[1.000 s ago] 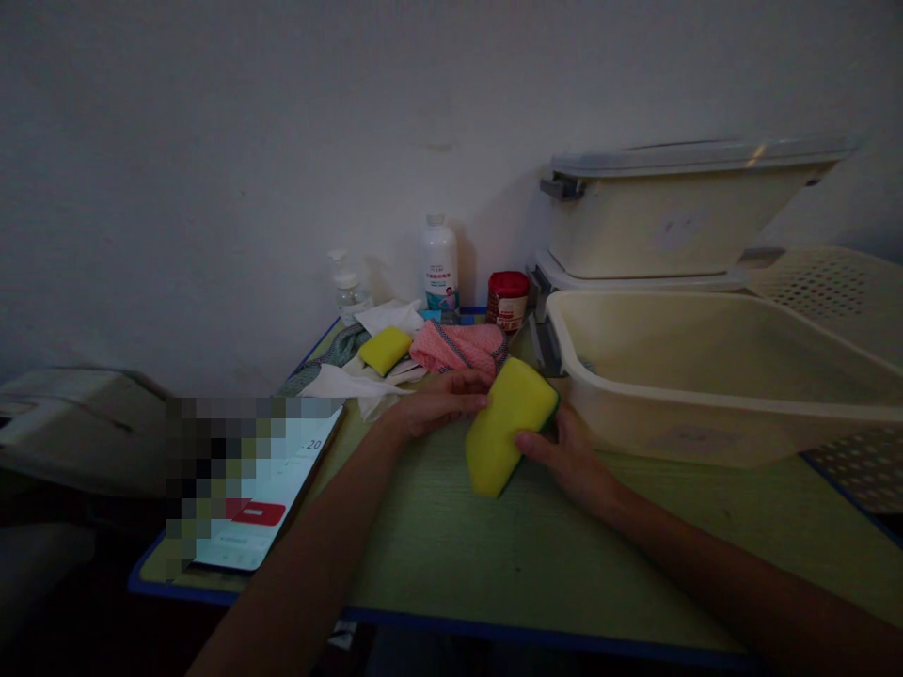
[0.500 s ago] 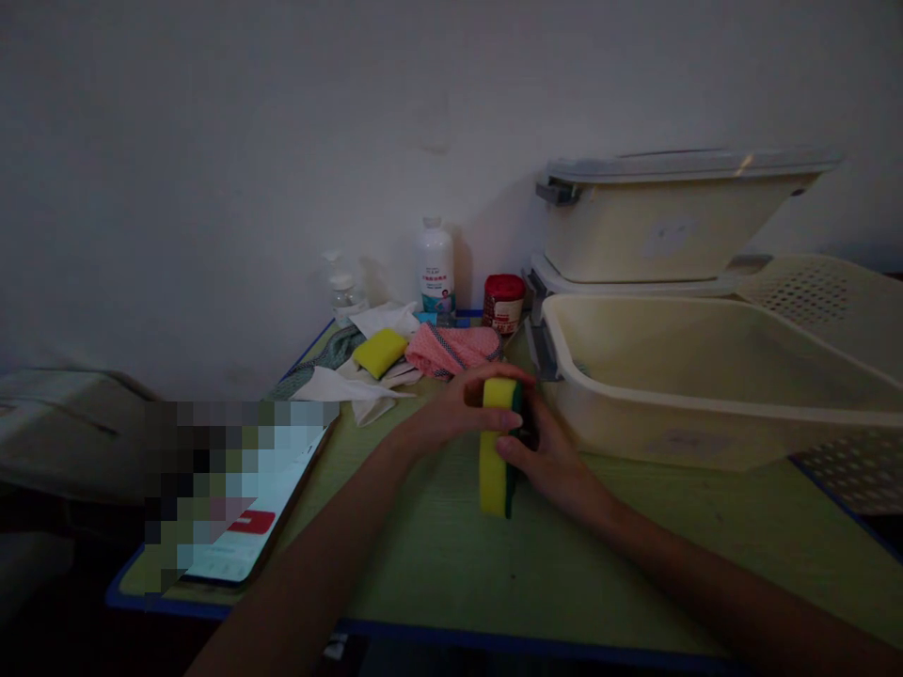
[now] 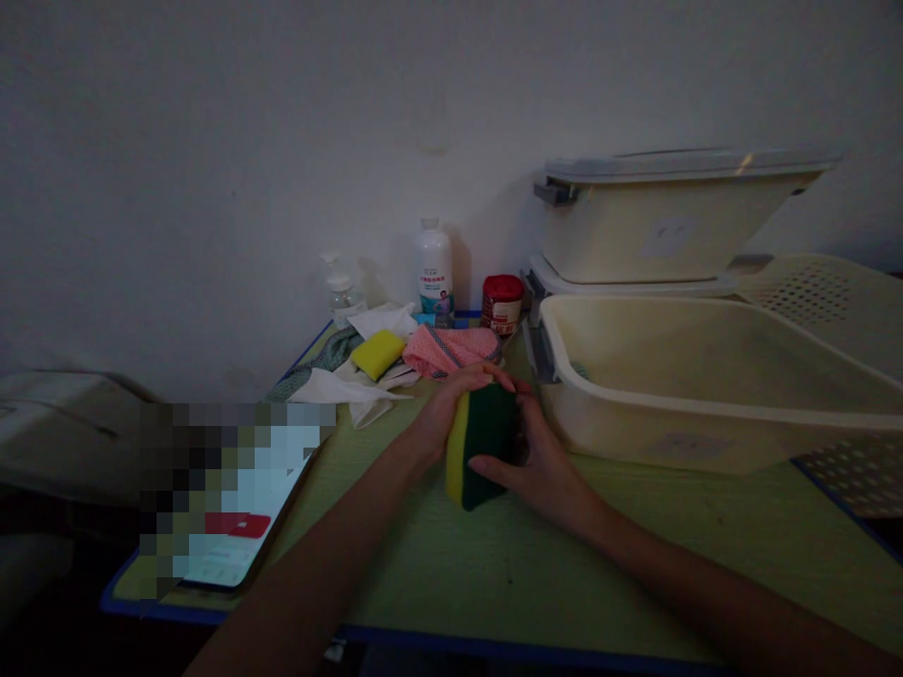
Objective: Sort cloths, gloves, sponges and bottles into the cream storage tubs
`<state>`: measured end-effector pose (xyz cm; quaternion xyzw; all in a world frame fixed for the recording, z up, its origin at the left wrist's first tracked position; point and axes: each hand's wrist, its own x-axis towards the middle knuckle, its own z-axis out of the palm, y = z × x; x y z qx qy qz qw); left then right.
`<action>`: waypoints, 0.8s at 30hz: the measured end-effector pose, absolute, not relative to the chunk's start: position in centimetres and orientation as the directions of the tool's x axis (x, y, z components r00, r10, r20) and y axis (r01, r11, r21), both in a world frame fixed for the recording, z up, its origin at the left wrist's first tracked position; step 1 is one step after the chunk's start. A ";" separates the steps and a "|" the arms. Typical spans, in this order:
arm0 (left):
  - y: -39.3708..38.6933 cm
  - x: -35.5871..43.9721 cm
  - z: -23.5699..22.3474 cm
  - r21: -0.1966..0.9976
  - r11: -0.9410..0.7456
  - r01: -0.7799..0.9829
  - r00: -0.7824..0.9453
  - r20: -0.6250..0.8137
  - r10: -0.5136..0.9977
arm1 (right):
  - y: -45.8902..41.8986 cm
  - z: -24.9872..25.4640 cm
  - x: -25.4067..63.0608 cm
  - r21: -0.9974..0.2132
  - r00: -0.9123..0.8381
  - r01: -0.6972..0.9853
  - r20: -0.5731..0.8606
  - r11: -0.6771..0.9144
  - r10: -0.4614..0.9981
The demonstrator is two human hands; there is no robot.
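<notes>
A yellow and green scrub sponge (image 3: 491,437) is held upright over the table, its dark green scouring face turned toward the right. My left hand (image 3: 451,404) grips it from the left and over the top edge; the thumb is hidden behind the yellow side. On the other side, my right hand (image 3: 546,461) is curled at the sponge, its thumb pressed on the green face and its fingertips near the upper right corner. Beyond the hands lie a folded pink cloth (image 3: 451,351) and a second yellow sponge (image 3: 378,354) on white cloths.
An open cream bin (image 3: 656,432) stands at the right, a lidded bin (image 3: 635,226) stacked behind it. A white bottle (image 3: 434,268), a red-lidded jar (image 3: 502,303) and a pump bottle (image 3: 344,293) line the wall. A lit tablet (image 3: 240,527), partly pixelated, lies at the left on the green table (image 3: 423,583).
The sponge has been turned, so its green face now shows instead of mostly its yellow edge. It shifted slightly left, and my left thumb went out of sight behind it.
</notes>
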<state>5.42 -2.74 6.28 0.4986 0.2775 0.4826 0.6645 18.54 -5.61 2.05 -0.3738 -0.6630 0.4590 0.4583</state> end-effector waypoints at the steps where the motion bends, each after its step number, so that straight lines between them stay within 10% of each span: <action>1: -2.6 5.4 6.2 0.923 0.055 -0.380 0.384 0.103 0.918 | -5.6 1.9 18.6 -0.952 -0.304 0.073 0.263 0.298 0.916; 24: -1.5 5.9 5.7 0.709 0.359 -0.608 0.248 -0.259 0.933 | -5.9 2.7 18.8 -0.986 -0.304 -0.047 0.166 0.159 0.938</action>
